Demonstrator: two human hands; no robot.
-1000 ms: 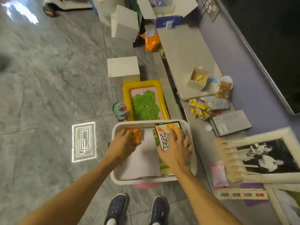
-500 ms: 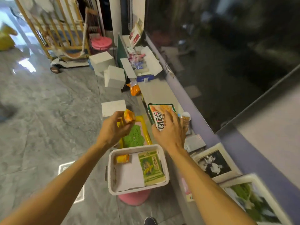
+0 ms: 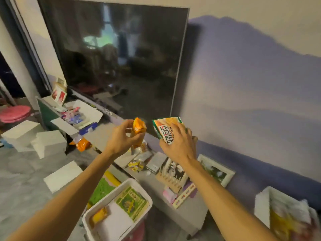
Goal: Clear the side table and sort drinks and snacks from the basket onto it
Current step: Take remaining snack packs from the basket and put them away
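Observation:
My left hand [image 3: 121, 136] holds a small orange snack packet [image 3: 138, 130] up in the air. My right hand [image 3: 178, 143] grips a green and orange snack box [image 3: 165, 128] with Korean lettering beside it. Both are raised above the low grey side table [image 3: 182, 211] along the wall. Below my arms sits the white basket [image 3: 111, 197], which holds a green snack box [image 3: 132, 203], a small orange packet [image 3: 99, 214] and a white sheet.
The table carries framed pictures [image 3: 215, 171], yellow wrappers [image 3: 136, 165], a grey box [image 3: 155, 162] and a wooden rack [image 3: 171, 182]. A large dark screen [image 3: 121, 58] stands behind. White blocks [image 3: 48, 145] and a yellow tray with green sand [image 3: 102, 186] lie on the floor.
Both hands lifted their snacks out of the basket and raised them higher over the table. My view tilted up from the floor to the screen and wall.

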